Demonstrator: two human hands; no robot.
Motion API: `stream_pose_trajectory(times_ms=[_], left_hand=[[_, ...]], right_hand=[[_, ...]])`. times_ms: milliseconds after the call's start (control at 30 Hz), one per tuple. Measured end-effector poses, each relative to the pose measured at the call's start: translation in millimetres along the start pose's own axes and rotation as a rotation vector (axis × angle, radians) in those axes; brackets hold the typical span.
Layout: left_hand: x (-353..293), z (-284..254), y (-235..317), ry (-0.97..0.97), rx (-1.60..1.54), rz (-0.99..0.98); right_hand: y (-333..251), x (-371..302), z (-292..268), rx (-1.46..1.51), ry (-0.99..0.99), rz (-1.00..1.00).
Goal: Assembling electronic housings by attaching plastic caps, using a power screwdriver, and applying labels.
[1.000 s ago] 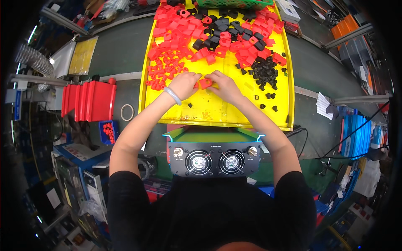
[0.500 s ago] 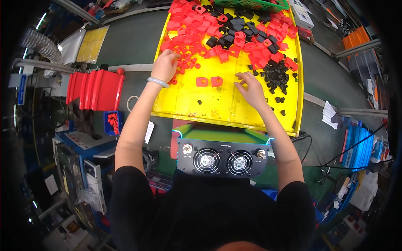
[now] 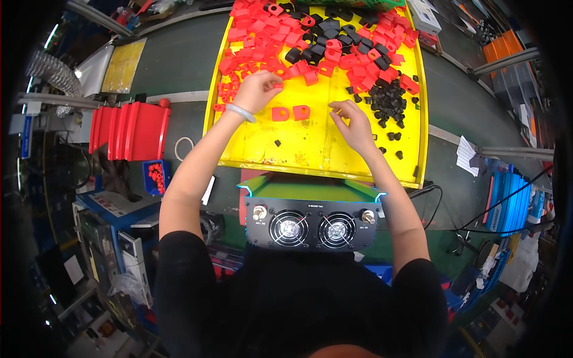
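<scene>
Over the yellow tray point(image 3: 310, 140), the left hand point(image 3: 255, 93) pinches a red piece point(image 3: 278, 86) while the right hand point(image 3: 354, 126) gapes slightly.

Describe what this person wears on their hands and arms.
The left hand is ungloved, with a smooth, pale greyish bangle around its wrist. The right hand is ungloved too, with nothing visible on its wrist. The short sleeves are plain black, with no markings visible.

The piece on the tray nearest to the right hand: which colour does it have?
The piece is red; the head view shows it.
</scene>
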State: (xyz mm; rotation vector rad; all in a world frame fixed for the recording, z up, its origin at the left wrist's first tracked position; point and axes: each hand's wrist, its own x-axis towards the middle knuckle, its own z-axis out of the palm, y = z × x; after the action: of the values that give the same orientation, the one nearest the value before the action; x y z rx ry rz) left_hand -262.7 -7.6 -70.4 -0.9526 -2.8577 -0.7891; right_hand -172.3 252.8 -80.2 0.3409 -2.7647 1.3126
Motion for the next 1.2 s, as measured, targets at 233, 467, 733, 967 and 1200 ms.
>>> stream_pose_trajectory(times_ms=[233,467,733,967,1200], left_hand=[[-16.1,-0.5,28.4,-0.260,-1.276,-0.556],[-46.0,-6.5,12.8,-0.021,-0.576,-0.417],[-55.5,-22.2,-29.1,0.298,0.020,-0.355],[-40.6,-23.3,-31.0,0.058,0.106,-0.333],[-28.7,-21.4,-27.0,-0.013,0.257,-0.283]], right_hand=[[-43.4,31.5,14.8,0.474,-0.052,-0.148],[-32.4,33.1,19.0,0.270,-0.015,-0.158],[-15.7,31.4,27.6,0.000,-0.085,-0.244],[-17.2,37.2,29.4,-0.041,-0.091,-0.284],[-17.6,38.3,32.8,-0.076,-0.088,-0.363]])
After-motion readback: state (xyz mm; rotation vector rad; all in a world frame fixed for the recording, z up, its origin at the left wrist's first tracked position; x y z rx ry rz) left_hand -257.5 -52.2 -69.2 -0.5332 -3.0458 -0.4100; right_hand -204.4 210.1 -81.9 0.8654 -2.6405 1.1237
